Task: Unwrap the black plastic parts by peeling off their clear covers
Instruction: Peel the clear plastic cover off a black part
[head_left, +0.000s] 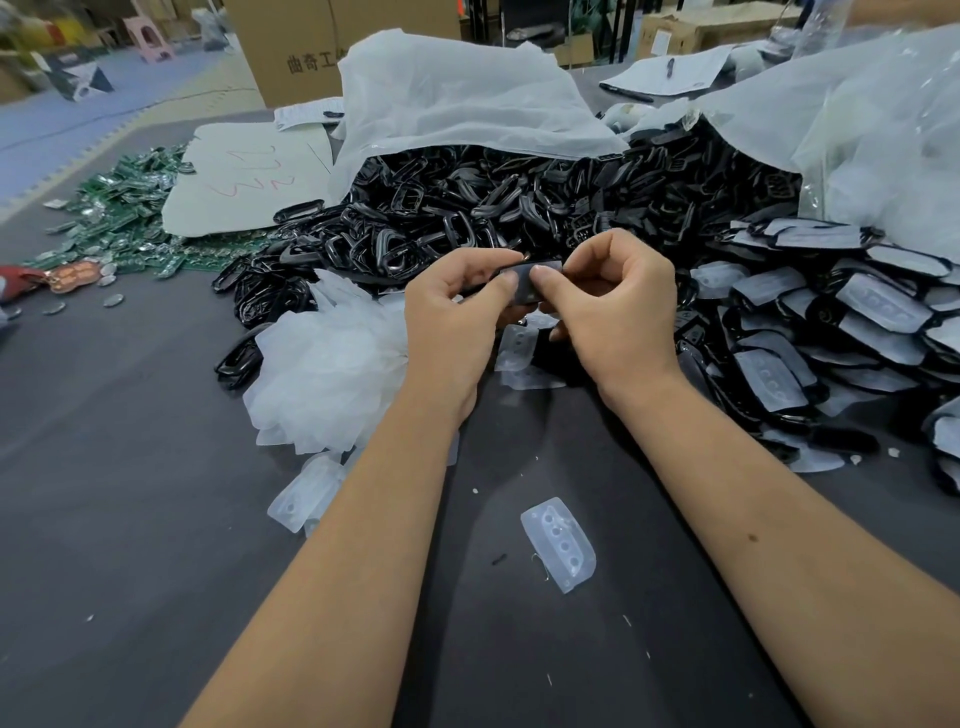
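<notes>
Pinching one black part (530, 285) btwn both hands above the grey table (130, 493): left hand (457, 317) is gripping its left end w/ thumb on top, right hand (613, 306) is gripping the right end, fingers curled. Peeled clear covers (327, 374) are lying just left; a heap of wrapped parts (831, 322) is sitting to the right.

2 bare forearms, left hand (457, 312) and right hand (618, 306) ungloved, no sleeves visible.

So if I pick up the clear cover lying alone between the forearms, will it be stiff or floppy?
The clear cover probably keeps its shape, since its moulded bumps stand up. It looks thin and translucent, so likely very light and easily dented.
</notes>
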